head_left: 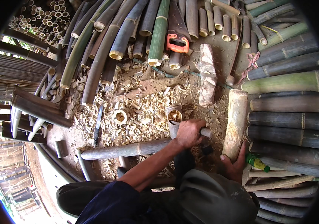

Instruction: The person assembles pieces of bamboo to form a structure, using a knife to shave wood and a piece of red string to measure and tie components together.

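Observation:
My left hand (190, 133) is closed round a wooden-handled blade (206, 132). The round handle end sticks out to the right of my fist, and the narrow blade points left, at the rim of a short bamboo tube (173, 112). Shavings show inside that tube's open end. To the right, my right hand (235, 165) grips the near end of a thick, pale wooden log (236, 121), with the thumb on its left side. A long bamboo pole (126, 150) lies crosswise left of my left hand.
Bamboo shavings (144, 112) cover the ground. A knife (99, 123), a bamboo ring (120, 116) and a rough log (207, 74) lie there. An orange-handled saw (177, 43) rests among bamboo poles (158, 33) at the back. Stacked bamboo (286, 100) and a green bottle (257, 162) are at right.

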### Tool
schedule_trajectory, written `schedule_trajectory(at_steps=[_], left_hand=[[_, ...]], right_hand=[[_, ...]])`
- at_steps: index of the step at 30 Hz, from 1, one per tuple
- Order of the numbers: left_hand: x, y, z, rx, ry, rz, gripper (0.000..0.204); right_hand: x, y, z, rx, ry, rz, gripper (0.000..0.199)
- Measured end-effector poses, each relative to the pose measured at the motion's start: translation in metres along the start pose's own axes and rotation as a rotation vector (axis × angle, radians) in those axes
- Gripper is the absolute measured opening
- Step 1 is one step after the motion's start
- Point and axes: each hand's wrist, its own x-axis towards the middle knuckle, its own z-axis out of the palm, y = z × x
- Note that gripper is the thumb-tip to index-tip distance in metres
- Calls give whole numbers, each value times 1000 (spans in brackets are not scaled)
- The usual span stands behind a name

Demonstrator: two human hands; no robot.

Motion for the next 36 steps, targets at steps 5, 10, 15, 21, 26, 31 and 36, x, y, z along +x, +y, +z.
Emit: schedule_trajectory(at_steps=[5,10,15,21,26,31,36], left_hand=[[9,11,15,-7,110,-15,26],[7,10,20,105,30,23,27],[9,6,20,95,-104,5,29],[23,21,15,43,-72,-21,29],[20,15,14,18,-34,-78,29],[21,9,13,33,-30,-85,32],[23,8,13,34,-43,-87,30]], right_hand=[[3,-1,3,63,-22,22,103],[5,-4,2,68,-15,11,103],[5,0,0,56,4,28,104],[6,-10,0,89,51,44,103],[6,-7,0,112,63,49,104],[7,-1,-1,77,59,31,104],[9,-2,-1,83,69,-1,103]])
